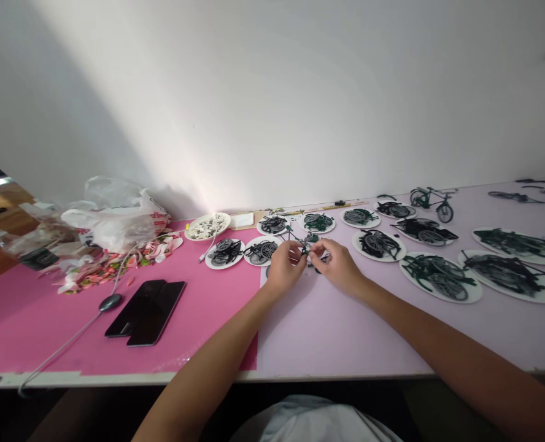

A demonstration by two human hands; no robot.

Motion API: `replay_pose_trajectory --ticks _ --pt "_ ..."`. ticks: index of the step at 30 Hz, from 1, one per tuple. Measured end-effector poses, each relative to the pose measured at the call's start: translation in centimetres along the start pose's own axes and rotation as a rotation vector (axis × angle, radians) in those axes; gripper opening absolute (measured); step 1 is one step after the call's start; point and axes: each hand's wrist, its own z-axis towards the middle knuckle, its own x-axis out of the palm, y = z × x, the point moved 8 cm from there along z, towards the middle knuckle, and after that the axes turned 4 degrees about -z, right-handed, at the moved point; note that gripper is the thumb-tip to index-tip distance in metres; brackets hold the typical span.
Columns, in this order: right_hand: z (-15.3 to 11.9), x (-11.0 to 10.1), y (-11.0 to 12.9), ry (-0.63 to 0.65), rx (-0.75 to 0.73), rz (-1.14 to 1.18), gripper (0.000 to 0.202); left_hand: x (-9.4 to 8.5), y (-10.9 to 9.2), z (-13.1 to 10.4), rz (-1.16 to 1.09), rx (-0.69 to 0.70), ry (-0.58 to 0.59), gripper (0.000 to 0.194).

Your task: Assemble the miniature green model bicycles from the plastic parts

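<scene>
Near the middle of the table, my left hand (pixel 287 265) and my right hand (pixel 336 263) meet at a small dark green toy bicycle frame (pixel 305 240). The fingers of both hands are closed on it. Part of the piece is hidden behind the fingers, and small dark parts show beneath. White plates of black and green bicycle parts surround the hands, among them a plate (pixel 224 254) on the left and a plate (pixel 378 245) on the right. A green toy bicycle (pixel 431 201) stands upright at the back right.
On the pink left side lie two dark phones (pixel 156 313), a cable with a dark round piece (pixel 110 302), petals (pixel 102 270) and a plastic bag (pixel 116 215). A plate of pale small pieces (pixel 207 226) sits near the wall. More plates (pixel 440 277) are at the right.
</scene>
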Motion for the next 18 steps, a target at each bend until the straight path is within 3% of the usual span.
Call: replay_pose_trajectory --ticks 18 --pt "-0.08 -0.26 0.35 -0.007 0.008 0.051 0.011 0.82 0.48 -0.58 -0.136 -0.239 0.061 0.026"
